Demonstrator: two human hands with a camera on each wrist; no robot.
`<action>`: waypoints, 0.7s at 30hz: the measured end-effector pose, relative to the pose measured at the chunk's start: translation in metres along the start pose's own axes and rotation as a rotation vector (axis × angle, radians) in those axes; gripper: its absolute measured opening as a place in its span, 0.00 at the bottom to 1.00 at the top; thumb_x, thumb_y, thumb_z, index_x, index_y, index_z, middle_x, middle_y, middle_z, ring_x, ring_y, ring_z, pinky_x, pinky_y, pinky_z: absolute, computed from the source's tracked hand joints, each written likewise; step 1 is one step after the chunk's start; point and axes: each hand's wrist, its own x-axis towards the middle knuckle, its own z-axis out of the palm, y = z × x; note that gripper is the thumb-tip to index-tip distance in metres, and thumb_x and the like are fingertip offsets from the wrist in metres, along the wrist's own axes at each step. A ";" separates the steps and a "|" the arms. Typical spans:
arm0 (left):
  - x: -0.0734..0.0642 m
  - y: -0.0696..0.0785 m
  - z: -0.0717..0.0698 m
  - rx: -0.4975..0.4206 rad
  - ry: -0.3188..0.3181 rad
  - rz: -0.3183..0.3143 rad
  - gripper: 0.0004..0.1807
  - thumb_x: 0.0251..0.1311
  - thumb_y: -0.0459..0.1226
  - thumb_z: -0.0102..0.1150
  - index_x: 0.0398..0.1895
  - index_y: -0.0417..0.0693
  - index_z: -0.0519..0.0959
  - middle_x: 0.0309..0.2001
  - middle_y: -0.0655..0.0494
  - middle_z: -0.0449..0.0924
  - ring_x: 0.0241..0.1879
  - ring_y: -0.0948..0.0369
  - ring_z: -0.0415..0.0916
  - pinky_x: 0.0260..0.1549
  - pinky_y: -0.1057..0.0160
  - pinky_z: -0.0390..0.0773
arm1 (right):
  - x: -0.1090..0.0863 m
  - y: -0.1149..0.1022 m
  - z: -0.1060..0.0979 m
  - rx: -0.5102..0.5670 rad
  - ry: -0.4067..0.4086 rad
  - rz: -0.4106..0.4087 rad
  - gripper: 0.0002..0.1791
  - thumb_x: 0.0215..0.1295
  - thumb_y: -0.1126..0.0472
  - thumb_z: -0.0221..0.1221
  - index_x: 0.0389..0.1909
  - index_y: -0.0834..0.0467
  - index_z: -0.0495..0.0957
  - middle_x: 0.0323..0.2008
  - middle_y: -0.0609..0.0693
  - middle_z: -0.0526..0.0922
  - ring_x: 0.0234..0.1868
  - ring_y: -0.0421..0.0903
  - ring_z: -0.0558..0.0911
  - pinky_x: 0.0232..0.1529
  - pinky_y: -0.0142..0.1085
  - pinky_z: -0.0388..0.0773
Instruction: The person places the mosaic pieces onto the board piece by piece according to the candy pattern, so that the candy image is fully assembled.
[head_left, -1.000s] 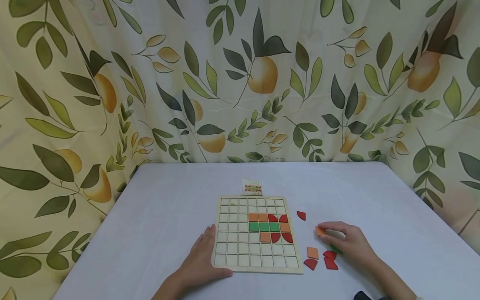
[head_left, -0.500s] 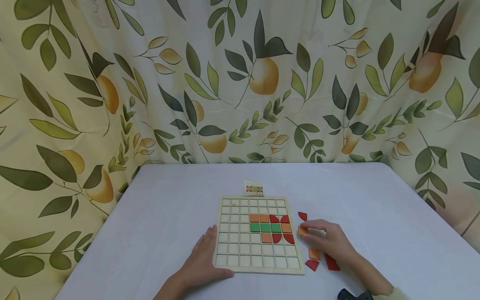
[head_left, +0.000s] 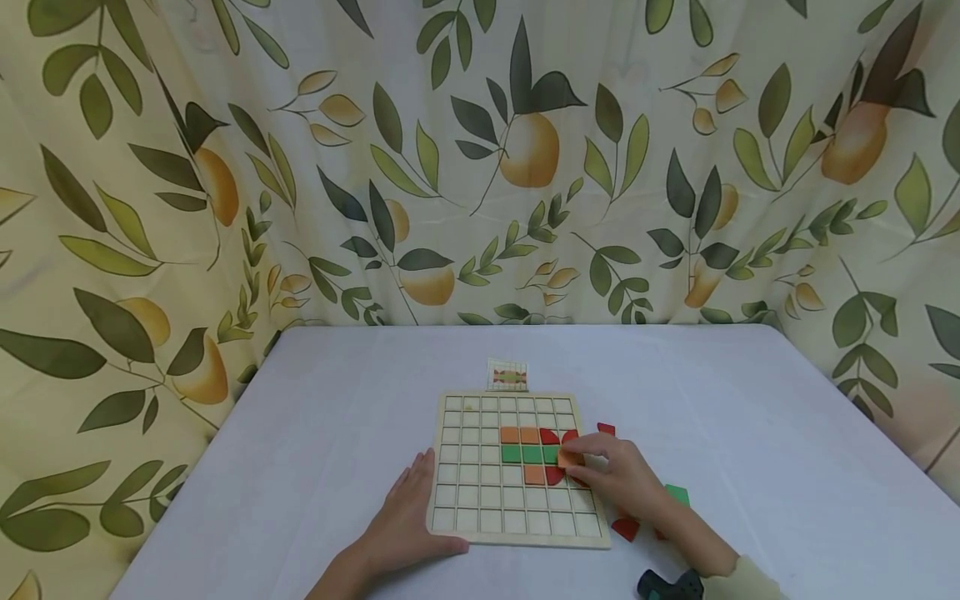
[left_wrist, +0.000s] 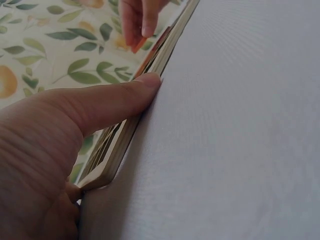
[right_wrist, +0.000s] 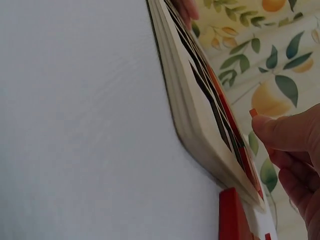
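A pale wooden grid board lies on the white table, with orange, green and red tiles set in its right half. My right hand is over the board's right side, pinching an orange square tile between thumb and fingers. In the right wrist view only the edge of that tile shows at the thumb tip. My left hand rests at the near left corner of the board, fingers straight along the left edge. Its thumb lies against the near edge in the left wrist view.
Behind the board stands a small pattern card. Right of the board lie loose pieces: a red one, a green tile and a red quarter-round. My right forearm partly covers others. A leaf-print curtain hangs behind the table.
My right hand has carried the orange tile leftward from among the loose pieces to above the board's right side. The green loose tile has come into view. My left hand stays in place.
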 end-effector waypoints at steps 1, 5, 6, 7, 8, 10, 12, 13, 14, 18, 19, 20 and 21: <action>0.000 0.000 0.000 0.002 0.001 0.001 0.68 0.35 0.68 0.62 0.69 0.32 0.44 0.70 0.39 0.45 0.69 0.49 0.39 0.63 0.47 0.46 | 0.001 -0.002 0.002 -0.007 -0.005 -0.006 0.16 0.53 0.60 0.66 0.45 0.56 0.82 0.39 0.41 0.81 0.43 0.41 0.77 0.44 0.38 0.77; 0.000 0.000 0.000 0.003 -0.001 -0.001 0.68 0.35 0.68 0.62 0.69 0.32 0.44 0.70 0.39 0.45 0.69 0.49 0.39 0.63 0.47 0.45 | 0.004 -0.009 0.006 -0.033 -0.019 -0.029 0.16 0.53 0.60 0.66 0.44 0.56 0.82 0.39 0.39 0.80 0.42 0.39 0.76 0.44 0.36 0.76; 0.000 0.000 0.000 0.001 -0.001 0.000 0.68 0.35 0.68 0.62 0.69 0.32 0.44 0.70 0.39 0.45 0.69 0.49 0.39 0.63 0.47 0.45 | 0.005 -0.010 0.007 -0.041 -0.021 -0.037 0.16 0.53 0.60 0.66 0.44 0.56 0.82 0.39 0.38 0.80 0.42 0.39 0.76 0.43 0.36 0.76; 0.000 0.000 0.000 -0.001 -0.002 0.000 0.68 0.35 0.68 0.62 0.69 0.32 0.44 0.70 0.39 0.45 0.69 0.49 0.39 0.63 0.47 0.45 | 0.006 -0.011 0.009 -0.047 -0.022 -0.045 0.16 0.52 0.60 0.66 0.44 0.55 0.82 0.39 0.38 0.80 0.42 0.39 0.76 0.43 0.35 0.76; -0.001 0.000 0.000 -0.003 -0.002 0.000 0.68 0.35 0.67 0.62 0.69 0.32 0.44 0.70 0.39 0.45 0.69 0.49 0.39 0.63 0.47 0.45 | 0.007 -0.012 0.010 -0.048 -0.025 -0.055 0.15 0.52 0.60 0.66 0.44 0.55 0.82 0.39 0.38 0.80 0.42 0.39 0.76 0.43 0.35 0.76; -0.001 0.000 0.000 -0.007 -0.002 -0.001 0.68 0.35 0.67 0.63 0.69 0.32 0.44 0.70 0.39 0.45 0.69 0.50 0.39 0.63 0.47 0.45 | 0.009 -0.013 0.013 -0.039 -0.035 -0.071 0.15 0.52 0.60 0.66 0.43 0.55 0.82 0.38 0.37 0.81 0.42 0.39 0.76 0.43 0.34 0.76; -0.001 0.000 0.000 -0.005 -0.002 -0.001 0.68 0.35 0.67 0.63 0.69 0.32 0.44 0.70 0.39 0.45 0.69 0.50 0.39 0.63 0.47 0.45 | 0.011 -0.014 0.017 -0.034 -0.045 -0.094 0.15 0.53 0.59 0.66 0.43 0.54 0.82 0.38 0.36 0.81 0.42 0.38 0.76 0.42 0.34 0.76; -0.001 0.000 0.000 -0.004 -0.002 -0.002 0.68 0.35 0.67 0.63 0.69 0.32 0.44 0.70 0.39 0.45 0.69 0.50 0.39 0.63 0.47 0.45 | 0.011 -0.015 0.019 -0.029 -0.049 -0.103 0.15 0.53 0.58 0.66 0.43 0.54 0.82 0.38 0.36 0.81 0.42 0.38 0.76 0.42 0.34 0.76; -0.001 0.000 0.000 -0.002 -0.003 -0.004 0.68 0.35 0.67 0.63 0.69 0.32 0.44 0.70 0.40 0.45 0.69 0.50 0.39 0.63 0.47 0.45 | 0.012 -0.016 0.020 -0.018 -0.054 -0.113 0.15 0.53 0.57 0.66 0.43 0.54 0.82 0.38 0.37 0.81 0.42 0.39 0.76 0.42 0.34 0.76; 0.000 -0.001 0.001 0.003 -0.009 -0.015 0.68 0.35 0.68 0.62 0.69 0.32 0.43 0.70 0.40 0.44 0.69 0.50 0.39 0.63 0.47 0.45 | 0.016 -0.020 0.027 0.000 -0.061 -0.160 0.14 0.54 0.56 0.66 0.41 0.54 0.83 0.38 0.38 0.82 0.41 0.39 0.77 0.41 0.34 0.77; 0.000 -0.001 0.001 0.003 -0.012 -0.021 0.69 0.35 0.68 0.62 0.70 0.33 0.43 0.70 0.40 0.44 0.69 0.50 0.38 0.63 0.47 0.45 | 0.017 -0.021 0.029 0.005 -0.062 -0.168 0.14 0.54 0.56 0.65 0.41 0.54 0.83 0.37 0.38 0.82 0.40 0.39 0.77 0.40 0.33 0.77; 0.001 -0.001 0.001 0.003 -0.013 -0.023 0.69 0.34 0.68 0.62 0.70 0.33 0.43 0.70 0.40 0.44 0.69 0.50 0.38 0.63 0.47 0.45 | 0.018 -0.022 0.030 0.017 -0.065 -0.175 0.13 0.54 0.56 0.66 0.41 0.55 0.83 0.37 0.38 0.82 0.40 0.39 0.77 0.39 0.33 0.77; 0.001 -0.001 0.001 0.004 -0.015 -0.027 0.69 0.34 0.69 0.61 0.70 0.33 0.43 0.70 0.40 0.44 0.69 0.50 0.38 0.63 0.47 0.45 | 0.019 -0.023 0.031 0.024 -0.070 -0.179 0.13 0.53 0.57 0.66 0.40 0.54 0.83 0.36 0.38 0.82 0.39 0.39 0.77 0.39 0.33 0.77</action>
